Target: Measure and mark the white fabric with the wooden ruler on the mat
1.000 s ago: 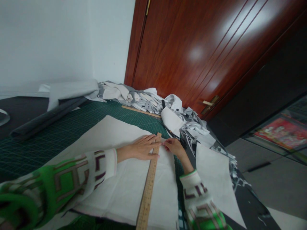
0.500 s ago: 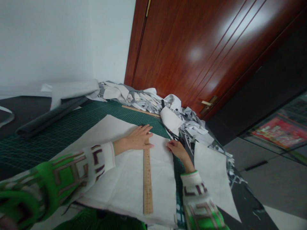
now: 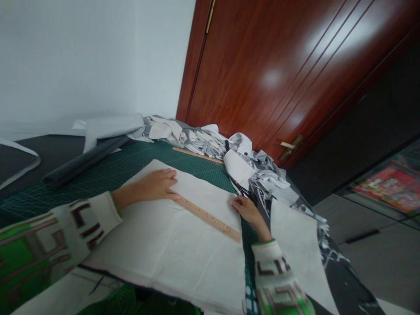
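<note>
A white fabric sheet [image 3: 170, 245] lies on a green cutting mat [image 3: 108, 170]. A wooden ruler [image 3: 210, 218] lies slanted across the sheet. My left hand [image 3: 155, 186] rests flat on the fabric, fingers stretched out and pressing the ruler's upper left end. My right hand [image 3: 247, 210] sits at the sheet's right edge, fingers curled in a pinch; what it grips is hidden. Black scissors [image 3: 241, 189] lie just beyond my right hand.
A heap of grey and white fabric scraps [image 3: 229, 153] lines the table's far right side, with a second wooden ruler [image 3: 197, 155] before it. Rolled grey fabric [image 3: 85, 157] lies at the far left. Another white piece [image 3: 295, 236] hangs right. A red-brown door [image 3: 278, 74] stands behind.
The ruler has swung from lengthwise to a slant across the sheet. My left hand moved left with its end; my right hand stayed at the right edge.
</note>
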`<state>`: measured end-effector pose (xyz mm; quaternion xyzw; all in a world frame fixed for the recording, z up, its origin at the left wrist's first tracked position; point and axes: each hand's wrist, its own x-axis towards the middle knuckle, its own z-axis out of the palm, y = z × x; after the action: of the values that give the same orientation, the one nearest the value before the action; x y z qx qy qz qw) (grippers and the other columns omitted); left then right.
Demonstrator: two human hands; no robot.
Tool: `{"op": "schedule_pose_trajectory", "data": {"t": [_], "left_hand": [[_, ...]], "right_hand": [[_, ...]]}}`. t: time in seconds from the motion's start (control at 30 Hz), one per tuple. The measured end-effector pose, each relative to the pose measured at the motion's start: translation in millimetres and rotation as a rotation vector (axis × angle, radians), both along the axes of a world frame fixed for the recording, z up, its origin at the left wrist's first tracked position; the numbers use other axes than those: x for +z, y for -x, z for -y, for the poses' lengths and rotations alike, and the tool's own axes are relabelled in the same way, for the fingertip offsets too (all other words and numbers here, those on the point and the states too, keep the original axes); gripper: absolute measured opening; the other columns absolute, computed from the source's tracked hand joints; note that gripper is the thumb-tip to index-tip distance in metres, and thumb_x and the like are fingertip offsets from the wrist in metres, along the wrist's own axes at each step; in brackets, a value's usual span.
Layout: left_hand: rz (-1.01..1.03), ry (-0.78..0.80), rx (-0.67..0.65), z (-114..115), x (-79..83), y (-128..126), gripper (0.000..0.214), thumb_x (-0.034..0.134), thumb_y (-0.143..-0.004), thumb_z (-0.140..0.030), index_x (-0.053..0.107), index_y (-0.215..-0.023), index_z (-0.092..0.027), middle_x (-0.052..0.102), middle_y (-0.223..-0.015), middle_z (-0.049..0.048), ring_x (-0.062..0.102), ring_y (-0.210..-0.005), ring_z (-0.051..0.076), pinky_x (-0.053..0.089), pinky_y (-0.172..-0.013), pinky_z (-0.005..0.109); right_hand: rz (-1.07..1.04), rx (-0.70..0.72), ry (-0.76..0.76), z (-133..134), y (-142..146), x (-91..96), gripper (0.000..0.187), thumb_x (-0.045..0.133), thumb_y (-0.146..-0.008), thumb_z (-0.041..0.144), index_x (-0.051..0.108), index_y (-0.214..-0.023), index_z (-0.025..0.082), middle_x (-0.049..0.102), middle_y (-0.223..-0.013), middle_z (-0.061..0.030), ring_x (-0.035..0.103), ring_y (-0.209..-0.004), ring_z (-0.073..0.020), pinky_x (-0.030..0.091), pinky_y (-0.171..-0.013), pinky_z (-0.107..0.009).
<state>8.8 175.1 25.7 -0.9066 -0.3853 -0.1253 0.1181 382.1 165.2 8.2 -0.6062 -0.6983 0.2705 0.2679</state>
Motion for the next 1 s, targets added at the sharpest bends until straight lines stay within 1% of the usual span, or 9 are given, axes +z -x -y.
{"op": "schedule_pose_trajectory", "data": {"t": [0.1, 0.2, 0.3, 0.4, 0.53, 0.67, 0.77, 0.87, 1.0], "left_hand": [[0.078, 0.081, -0.084, 7, -3.6, 10, 0.044, 0.065, -0.084, -0.058, 0.058, -0.07, -0.017, 0.058, -0.097, 0.0087, 0.056, -0.09, 0.023, 0.043, -0.082, 0.032], [0.182, 0.243, -0.161, 13, -3.6, 12, 0.046, 0.073, -0.077, -0.057, 0.052, -0.066, -0.017, 0.056, -0.093, 0.0058, 0.054, -0.088, 0.022, 0.042, -0.079, 0.03], [0.263, 0.431, -0.219, 13, 0.7, 13, 0.037, 0.071, -0.082, -0.048, 0.055, -0.07, -0.017, 0.058, -0.096, 0.0059, 0.055, -0.09, 0.021, 0.041, -0.081, 0.029], [0.231, 0.511, -0.235, -1, 9.4, 16, 0.027, 0.07, -0.083, -0.04, 0.059, -0.075, -0.017, 0.062, -0.092, 0.0047, 0.059, -0.086, 0.019, 0.043, -0.078, 0.026], [0.161, 0.605, -0.222, -31, 23.4, 22, 0.016, 0.069, -0.081, -0.031, 0.064, -0.076, -0.017, 0.065, -0.081, 0.0002, 0.062, -0.076, 0.016, 0.044, -0.069, 0.021], [0.129, 0.577, -0.129, -54, 26.0, 24, 0.01, 0.069, -0.078, -0.025, 0.065, -0.074, -0.017, 0.064, -0.078, -0.0001, 0.062, -0.075, 0.016, 0.043, -0.066, 0.02], [0.134, 0.501, -0.046, -58, 19.2, 24, 0.011, 0.069, -0.079, -0.025, 0.064, -0.073, -0.017, 0.063, -0.08, 0.0015, 0.061, -0.077, 0.018, 0.044, -0.069, 0.022], [0.152, 0.418, 0.013, -50, 12.8, 23, 0.008, 0.068, -0.08, -0.024, 0.065, -0.08, -0.016, 0.064, -0.086, 0.004, 0.062, -0.086, 0.021, 0.045, -0.077, 0.026], [0.196, 0.288, 0.037, -23, 9.8, 11, 0.026, 0.061, -0.086, -0.019, 0.062, -0.111, -0.013, 0.061, -0.12, 0.0137, 0.052, -0.117, 0.028, 0.036, -0.103, 0.04]], "right_hand": [[-0.005, 0.011, -0.002, 1, 1, 1.3, 0.021, 0.055, -0.076, 0.04, 0.057, -0.067, 0.02, 0.054, -0.06, 0.002, 0.048, -0.06, -0.0155, 0.035, -0.061, -0.029], [-0.025, 0.037, -0.003, 4, 2, 3.6, 0.023, 0.056, -0.073, 0.043, 0.057, -0.067, 0.02, 0.055, -0.063, 0.0004, 0.049, -0.062, -0.0167, 0.035, -0.062, -0.03], [-0.07, 0.086, 0.007, 10, 7, 9.3, 0.029, 0.056, -0.072, 0.048, 0.056, -0.067, 0.02, 0.052, -0.063, 0.0009, 0.047, -0.064, -0.0171, 0.035, -0.063, -0.031], [-0.185, 0.152, 0.058, 18, 15, 17.8, 0.032, 0.056, -0.075, 0.052, 0.054, -0.07, 0.02, 0.048, -0.067, 0.0025, 0.045, -0.068, -0.0163, 0.036, -0.067, -0.03], [-0.349, 0.206, 0.18, 25, 28, 25.2, 0.034, 0.061, -0.077, 0.053, 0.055, -0.074, 0.02, 0.048, -0.076, 0.0017, 0.045, -0.077, -0.017, 0.035, -0.073, -0.029], [-0.3, 0.224, 0.167, 26, 37, 22.6, 0.036, 0.059, -0.079, 0.056, 0.055, -0.075, 0.021, 0.051, -0.082, -0.0004, 0.047, -0.084, -0.0199, 0.036, -0.076, -0.029], [-0.237, 0.263, 0.121, 24, 39, 15.3, 0.039, 0.054, -0.082, 0.059, 0.053, -0.073, 0.021, 0.049, -0.077, 0.0, 0.046, -0.079, -0.0198, 0.037, -0.071, -0.029], [-0.191, 0.27, 0.068, 21, 40, 7.9, 0.041, 0.051, -0.082, 0.062, 0.053, -0.073, 0.022, 0.051, -0.076, -0.0007, 0.049, -0.079, -0.0208, 0.038, -0.072, -0.03], [-0.164, 0.232, 0.09, 12, 41, 4.4, 0.044, 0.049, -0.08, 0.065, 0.05, -0.072, 0.022, 0.049, -0.074, -0.0005, 0.048, -0.078, -0.0209, 0.039, -0.072, -0.03]]}}
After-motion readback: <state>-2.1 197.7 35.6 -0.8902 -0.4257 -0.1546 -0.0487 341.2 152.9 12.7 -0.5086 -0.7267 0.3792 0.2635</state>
